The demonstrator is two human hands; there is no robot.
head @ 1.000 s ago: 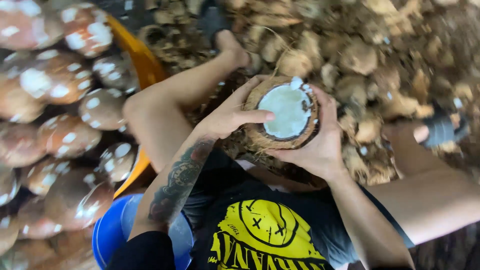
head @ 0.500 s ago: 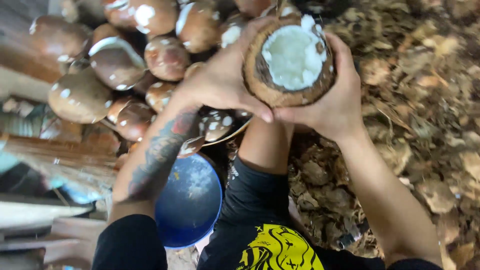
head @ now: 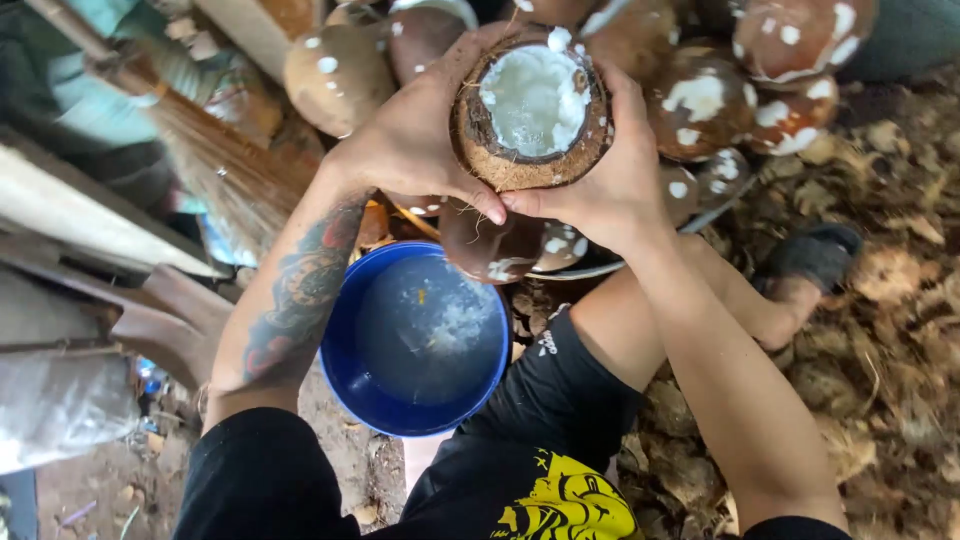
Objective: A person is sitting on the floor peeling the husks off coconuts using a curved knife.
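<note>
A pile of peeled coconuts (head: 700, 100) lies beyond the hands, partly cut off at the top. Below them sits a blue bucket (head: 350, 370), its liquid blurred. Left hand (head: 410, 140) and right hand (head: 610, 180) clasp a halved coconut (head: 535, 105), hiding its underside.

From my seat the view is lit by soft, even daylight from above, bright enough that the white flesh of the opened coconut (head: 535, 100) nearly blows out, while the water in the blue bucket (head: 352, 380) carries a pale sheen. Shadows are weak and pool under the arms and at the dark upper right corner. I see motion blur smearing the left edge and the husk litter (head: 900, 300) at right, with wide-angle stretching toward the corners.
</note>
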